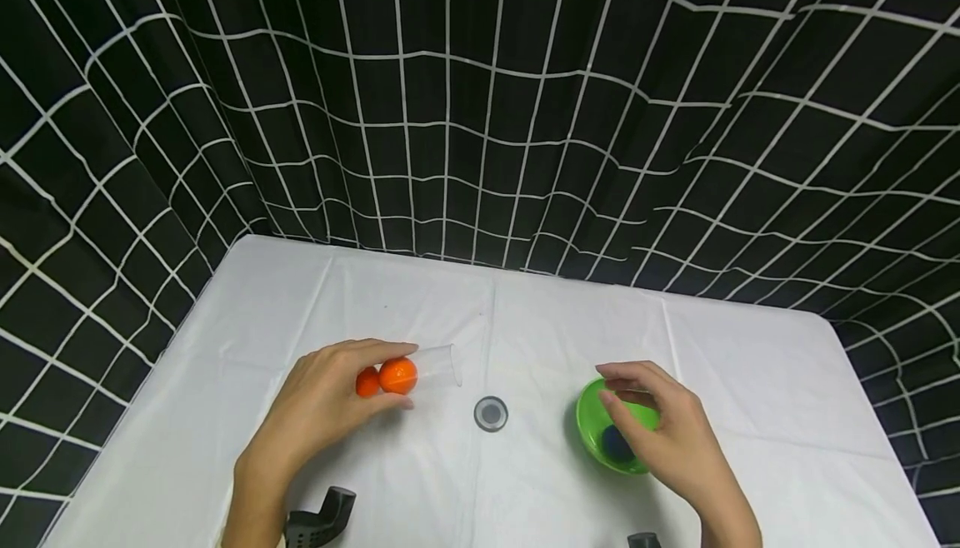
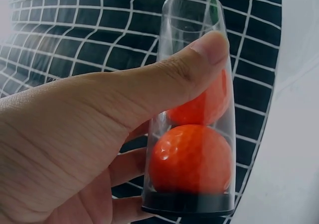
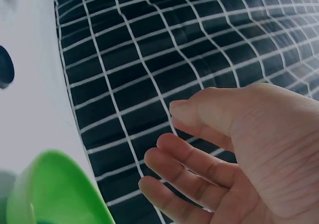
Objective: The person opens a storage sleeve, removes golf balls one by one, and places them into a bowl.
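My left hand (image 1: 330, 394) grips a clear plastic tube (image 1: 438, 365) with two orange golf balls (image 2: 192, 159) inside, one behind the other. In the left wrist view the thumb lies across the tube's side, over the upper ball, and a black cap (image 2: 189, 203) closes the lower end. My right hand (image 1: 663, 423) hovers over a green bowl (image 1: 588, 423), fingers loosely bent and holding nothing. Inside the bowl sits a dark blue round thing (image 1: 617, 445), partly hidden by the thumb. The bowl's rim also shows low in the right wrist view, below and left of the fingertips.
A small round lid (image 1: 491, 414), dark-rimmed with a grey centre, lies on the white-covered table (image 1: 540, 331) between the hands. Black curtains with a white grid (image 1: 465, 115) stand behind the table and along both sides.
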A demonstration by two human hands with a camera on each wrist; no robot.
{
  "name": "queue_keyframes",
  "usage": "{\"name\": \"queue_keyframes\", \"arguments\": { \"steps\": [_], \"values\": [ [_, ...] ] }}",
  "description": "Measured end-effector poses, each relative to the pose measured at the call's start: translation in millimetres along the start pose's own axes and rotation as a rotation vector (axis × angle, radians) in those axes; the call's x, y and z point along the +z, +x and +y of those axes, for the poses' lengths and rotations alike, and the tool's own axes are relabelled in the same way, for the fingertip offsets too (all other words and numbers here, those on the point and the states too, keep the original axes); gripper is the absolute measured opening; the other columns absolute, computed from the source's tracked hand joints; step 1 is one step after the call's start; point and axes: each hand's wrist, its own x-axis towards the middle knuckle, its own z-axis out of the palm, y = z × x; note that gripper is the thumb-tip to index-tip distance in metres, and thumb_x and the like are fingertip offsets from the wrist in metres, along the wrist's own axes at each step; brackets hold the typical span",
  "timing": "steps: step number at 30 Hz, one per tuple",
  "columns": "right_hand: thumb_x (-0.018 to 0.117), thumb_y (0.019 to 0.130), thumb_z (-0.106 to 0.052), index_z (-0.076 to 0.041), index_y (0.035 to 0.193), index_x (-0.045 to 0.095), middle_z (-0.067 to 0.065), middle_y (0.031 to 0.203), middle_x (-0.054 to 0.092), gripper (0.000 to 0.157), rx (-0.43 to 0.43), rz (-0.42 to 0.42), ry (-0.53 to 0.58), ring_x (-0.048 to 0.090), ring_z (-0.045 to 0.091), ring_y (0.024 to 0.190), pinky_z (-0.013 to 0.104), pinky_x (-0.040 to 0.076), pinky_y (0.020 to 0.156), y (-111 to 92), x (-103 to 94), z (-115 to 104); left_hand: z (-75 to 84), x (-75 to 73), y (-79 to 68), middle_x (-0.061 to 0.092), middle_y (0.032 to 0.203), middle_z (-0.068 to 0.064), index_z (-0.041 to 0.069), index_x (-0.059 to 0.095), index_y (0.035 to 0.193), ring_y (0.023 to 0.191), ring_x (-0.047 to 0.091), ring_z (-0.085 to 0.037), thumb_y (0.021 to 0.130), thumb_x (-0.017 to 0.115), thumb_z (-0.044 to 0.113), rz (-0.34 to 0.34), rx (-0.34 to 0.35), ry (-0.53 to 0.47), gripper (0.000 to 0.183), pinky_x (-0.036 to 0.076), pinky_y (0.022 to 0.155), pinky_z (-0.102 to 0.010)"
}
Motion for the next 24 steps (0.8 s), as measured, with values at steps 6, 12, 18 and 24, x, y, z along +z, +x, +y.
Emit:
{"name": "queue_keyframes", "arguments": {
  "steps": [6,12,18,24],
  "values": [
    [0.076,0.095,-0.001,-0.019,0.120,0.074,-0.005,0.114,0.073,0.030,-0.043,-0.022,0.090,0.074,0.004,0.101,0.016,0.059,0.092,4.9,15.9,-15.8,1.4,0.8,0.2,0.078,0.121,0.015,0.032,0.077,0.129,0.105,0.073,-0.011,0.078,0.094,0.042,-0.002,-0.015,-0.003,0.054,0.057,0.090,-0.038],
    [0.075,0.097,-0.006,-0.018,0.121,0.074,-0.004,0.117,0.074,0.026,-0.021,-0.039,0.181,0.075,0.007,0.104,0.020,0.061,0.093,18.3,33.3,-28.4,2.8,0.4,-1.4,0.077,0.120,0.017,0.032,0.078,0.125,0.107,0.073,-0.009,0.078,0.095,0.040,0.026,-0.002,0.003,0.051,0.058,0.090,-0.038],
    [0.073,0.097,-0.002,-0.014,0.123,0.073,0.003,0.121,0.073,0.028,-0.079,-0.052,0.353,0.073,0.007,0.108,0.024,0.061,0.095,30.3,66.2,-39.1,-3.4,0.0,-3.8,0.079,0.119,0.016,0.033,0.078,0.126,0.103,0.074,-0.008,0.080,0.093,0.039,0.034,-0.003,-0.004,0.049,0.058,0.088,-0.036],
    [0.072,0.097,0.001,-0.012,0.124,0.073,0.008,0.121,0.072,0.030,-0.119,-0.072,0.455,0.073,0.011,0.108,0.027,0.063,0.093,27.7,91.0,-44.8,-5.1,0.4,-2.4,0.077,0.112,0.022,0.039,0.076,0.129,0.095,0.069,0.001,0.079,0.092,0.046,-0.015,0.048,-0.050,0.052,0.057,0.084,-0.028]
  ]
}}
